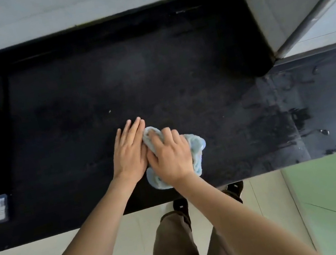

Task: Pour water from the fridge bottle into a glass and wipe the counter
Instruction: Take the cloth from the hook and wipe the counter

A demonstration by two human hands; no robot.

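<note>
1. The black bench fills most of the view, with wet streaks and droplets off to the right, well apart from the hands.
2. The right hand is curled over the light blue cloth, gripping it bunched. So the wet patch lies to its right, and it's the nearer hand.
3. The left hand lies flat on the bench, fingers straight, touching the cloth's left edge.
4. The cloth's long axis runs roughly front-to-back, near the bench's front edge.
</note>
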